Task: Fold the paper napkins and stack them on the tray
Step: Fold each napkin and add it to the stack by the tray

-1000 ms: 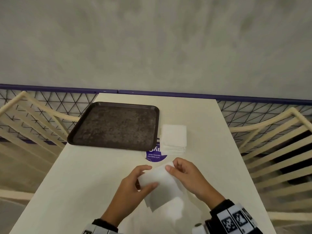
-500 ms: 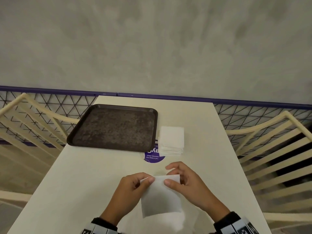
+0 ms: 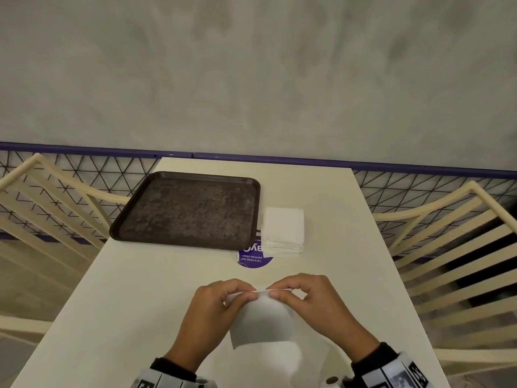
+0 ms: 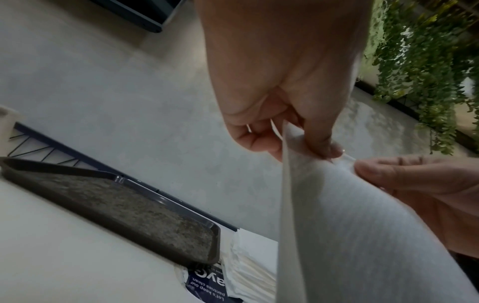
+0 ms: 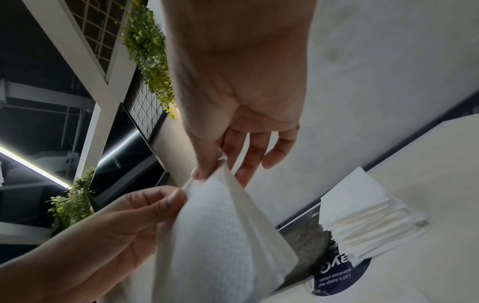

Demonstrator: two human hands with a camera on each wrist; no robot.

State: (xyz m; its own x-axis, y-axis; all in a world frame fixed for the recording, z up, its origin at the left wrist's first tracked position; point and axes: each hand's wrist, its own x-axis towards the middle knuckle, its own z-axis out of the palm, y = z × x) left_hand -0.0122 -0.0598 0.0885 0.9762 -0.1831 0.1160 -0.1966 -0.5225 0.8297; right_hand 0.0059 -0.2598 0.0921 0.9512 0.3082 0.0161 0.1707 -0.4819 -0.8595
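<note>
A white paper napkin (image 3: 261,320) hangs above the near part of the table, held by its top edge. My left hand (image 3: 223,301) pinches the top edge on the left, and my right hand (image 3: 303,296) pinches it on the right. In the left wrist view the thumb and fingers of the left hand (image 4: 305,141) clamp the napkin (image 4: 350,225). The right hand (image 5: 215,170) pinches a layer of the napkin (image 5: 212,229) in the right wrist view. A dark brown tray (image 3: 190,210) lies bare at the far left. A stack of white napkins (image 3: 284,232) sits beside its right edge.
A round purple sticker (image 3: 253,256) lies on the cream table (image 3: 126,303) between tray and hands. Cream slatted chairs (image 3: 458,247) stand at both sides. A mesh railing (image 3: 419,186) and a grey wall close off the far edge.
Both hands have lifted the napkin's top edge up and slightly forward; the sheet now hangs straight from the pinched edge. Tray and stack have not moved.
</note>
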